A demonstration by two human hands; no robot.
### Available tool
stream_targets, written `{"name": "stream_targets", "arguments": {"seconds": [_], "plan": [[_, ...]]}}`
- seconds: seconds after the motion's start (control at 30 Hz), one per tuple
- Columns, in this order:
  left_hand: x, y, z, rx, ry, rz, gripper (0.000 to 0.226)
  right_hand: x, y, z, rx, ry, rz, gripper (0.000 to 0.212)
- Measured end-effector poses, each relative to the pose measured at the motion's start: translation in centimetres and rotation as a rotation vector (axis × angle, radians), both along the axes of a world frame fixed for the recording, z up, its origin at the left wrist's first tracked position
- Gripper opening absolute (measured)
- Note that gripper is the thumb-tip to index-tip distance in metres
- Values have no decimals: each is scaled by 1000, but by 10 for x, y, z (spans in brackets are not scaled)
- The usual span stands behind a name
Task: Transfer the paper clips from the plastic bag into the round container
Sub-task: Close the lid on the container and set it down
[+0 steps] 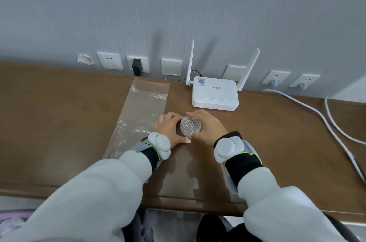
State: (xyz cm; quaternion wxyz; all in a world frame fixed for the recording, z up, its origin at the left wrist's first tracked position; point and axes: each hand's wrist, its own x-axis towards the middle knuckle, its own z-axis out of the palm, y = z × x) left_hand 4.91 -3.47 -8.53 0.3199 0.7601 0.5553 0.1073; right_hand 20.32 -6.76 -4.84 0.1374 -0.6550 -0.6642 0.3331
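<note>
On a brown desk [59, 123] against a grey wall, left hand [170, 129] and right hand [208, 127] cup the round container [190, 126] of paper clips [189, 124], plastic bag [140, 115] flat to its left, router [214, 93] beyond.

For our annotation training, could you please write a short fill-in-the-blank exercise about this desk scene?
1. The paper clips lie inside the round ____.
2. Both hands, the left hand and the right hand, are cupped around the ____ container.
3. The plastic bag lies flat on the desk, to the ____ of the container.
4. Behind the container stands a white router with ____ antennas.

Missing words: container; round; left; two
</note>
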Motion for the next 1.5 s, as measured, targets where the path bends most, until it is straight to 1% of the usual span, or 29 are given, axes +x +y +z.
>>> {"name": "stream_targets", "arguments": {"seconds": [0.23,0.33,0.37,0.4,0.47,0.57,0.63,0.73,0.77,0.87,0.93,1.03,1.17,1.3,1.33,1.43,1.5], "plan": [[0,0,0,-3,-9,6,67,-3,1,4,28,-124,18,71],[0,0,4,-33,-49,-13,66,-3,0,6,29,-108,-23,69],[1,0,8,-70,-88,-18,66,-2,0,8,31,-91,-43,67],[2,1,13,-134,-174,-13,65,0,1,13,43,-64,-70,64],[6,5,29,-301,-426,24,63,5,4,25,82,23,-144,58],[13,15,63,-513,-717,69,59,15,9,47,115,175,-289,63],[15,19,80,-691,-911,150,45,20,12,61,136,241,-334,62],[15,19,94,-898,-1157,327,21,21,15,85,152,267,-330,60],[15,19,95,-966,-1192,387,22,18,16,89,151,268,-309,60],[24,20,97,-1135,-1142,430,55,10,16,95,149,207,-232,59],[28,22,98,-1143,-1076,441,64,4,16,92,155,183,-217,58],[27,22,97,-1090,-978,493,62,-1,16,86,169,135,-197,60],[25,21,93,-1064,-966,520,58,-8,21,86,216,-39,-121,62],[27,24,92,-1039,-1006,535,53,-9,21,89,235,-119,-77,64],[27,23,92,-1041,-1020,543,52,-8,21,90,234,-176,-81,62],[31,19,89,-1039,-1018,501,50,-8,22,89,246,-446,-143,61],[33,18,88,-1061,-1024,461,50,-11,21,85,224,-482,-242,65]]}}
